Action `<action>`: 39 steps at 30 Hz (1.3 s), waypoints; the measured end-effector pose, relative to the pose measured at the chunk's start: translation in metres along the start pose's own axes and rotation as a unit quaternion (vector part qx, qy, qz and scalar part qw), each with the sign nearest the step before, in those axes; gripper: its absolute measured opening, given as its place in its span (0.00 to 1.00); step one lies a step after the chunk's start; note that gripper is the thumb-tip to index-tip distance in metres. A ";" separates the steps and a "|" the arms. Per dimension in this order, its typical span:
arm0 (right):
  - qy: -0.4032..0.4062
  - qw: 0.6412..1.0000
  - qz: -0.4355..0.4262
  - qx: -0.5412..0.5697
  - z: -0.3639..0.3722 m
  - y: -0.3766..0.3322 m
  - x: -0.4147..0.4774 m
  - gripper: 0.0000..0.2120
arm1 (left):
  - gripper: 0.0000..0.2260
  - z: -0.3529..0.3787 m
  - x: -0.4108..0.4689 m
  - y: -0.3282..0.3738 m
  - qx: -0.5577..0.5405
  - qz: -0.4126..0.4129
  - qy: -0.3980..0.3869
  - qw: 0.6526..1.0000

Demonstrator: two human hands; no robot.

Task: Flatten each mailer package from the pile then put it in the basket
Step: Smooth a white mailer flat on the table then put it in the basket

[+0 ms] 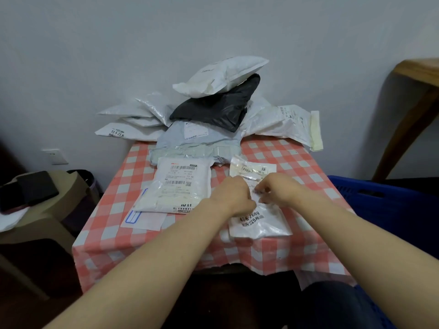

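A white plastic mailer [257, 222] with printed labels lies on the front right of the red-checked table [297, 162]. Both hands sit on its middle. My left hand [234, 194] has curled fingers gripping the mailer's film, and my right hand [274, 186] pinches the film beside it. A second white mailer [177, 186] with a shipping label lies flat to the left. At the back of the table is the pile of mailers [213, 110], several white and grey ones with a black one [218, 105] near the top. The blue basket [380, 198] stands right of the table.
A flat white envelope [142, 219] with a blue frame lies under the second mailer. A wooden table leg [408, 129] stands at the far right. Left of the table are a beige stool [59, 205] with a dark item on it and a wall socket [53, 156].
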State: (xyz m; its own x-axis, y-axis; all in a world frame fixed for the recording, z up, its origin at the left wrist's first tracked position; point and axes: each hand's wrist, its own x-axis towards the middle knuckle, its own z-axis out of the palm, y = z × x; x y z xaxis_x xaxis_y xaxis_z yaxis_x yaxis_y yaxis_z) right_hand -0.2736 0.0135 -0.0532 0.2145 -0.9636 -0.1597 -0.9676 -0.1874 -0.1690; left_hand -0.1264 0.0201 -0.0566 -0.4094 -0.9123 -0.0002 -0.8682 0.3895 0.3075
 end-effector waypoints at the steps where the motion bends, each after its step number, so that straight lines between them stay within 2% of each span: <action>1: 0.002 1.000 0.006 -0.002 0.002 0.000 0.001 0.11 | 0.08 0.000 0.001 -0.001 -0.002 0.001 0.001 1.000; 8: 0.084 0.996 0.041 -0.005 0.013 -0.007 -0.004 0.07 | 0.04 0.000 0.010 0.002 0.065 0.011 -0.041 0.997; 13: 0.133 0.990 0.043 -0.024 0.016 -0.010 -0.008 0.07 | 0.10 0.001 0.008 0.006 0.050 -0.012 -0.018 0.999; 15: 0.116 0.991 0.063 0.006 0.013 -0.008 -0.005 0.07 | 0.11 0.000 0.008 0.005 0.056 -0.009 -0.028 0.998; 17: 0.084 0.988 0.087 0.095 0.002 -0.004 -0.002 0.07 | 0.10 -0.002 0.009 0.003 0.070 -0.005 -0.047 0.996; 19: 0.054 0.988 0.072 0.127 -0.011 -0.001 -0.001 0.07 | 0.09 -0.005 0.010 0.003 0.078 -0.006 -0.054 0.995; 22: 0.001 0.995 0.050 0.088 -0.014 -0.002 0.001 0.14 | 0.09 -0.006 0.011 0.006 0.090 -0.005 -0.049 0.995; 26: -0.008 0.997 0.060 0.039 -0.010 -0.003 0.007 0.04 | 0.07 -0.005 0.011 0.011 0.088 -0.017 -0.023 0.996; 28: 0.006 0.998 0.059 0.007 -0.007 -0.008 0.006 0.10 | 0.06 -0.004 0.008 0.013 0.099 -0.011 0.000 0.995; 30: 0.044 0.996 0.049 -0.063 -0.003 -0.016 0.000 0.05 | 0.07 0.000 0.004 0.012 0.118 0.003 0.024 0.993; 32: 0.094 0.990 0.038 -0.095 0.003 -0.017 -0.005 0.07 | 0.09 0.005 0.005 0.010 0.120 0.014 0.034 0.992; 34: 0.128 0.985 0.024 -0.113 0.011 -0.016 -0.011 0.09 | 0.10 0.006 0.006 0.008 0.109 0.024 0.022 0.994; 36: 0.149 0.981 0.015 -0.127 0.017 -0.017 -0.013 0.10 | 0.11 0.002 0.006 0.005 0.108 0.035 -0.023 0.993; 39: 0.126 0.988 0.021 -0.082 0.016 -0.015 -0.007 0.09 | 0.13 -0.002 0.003 0.000 0.092 0.031 -0.079 0.992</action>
State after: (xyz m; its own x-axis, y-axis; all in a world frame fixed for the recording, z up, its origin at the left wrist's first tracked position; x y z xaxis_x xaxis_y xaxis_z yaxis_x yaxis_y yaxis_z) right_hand -0.2588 0.0263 -0.0653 0.1529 -0.9843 0.0876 -0.9881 -0.1539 -0.0042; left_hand -0.1272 0.0170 -0.0543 -0.4906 -0.8602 -0.1394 -0.8701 0.4748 0.1323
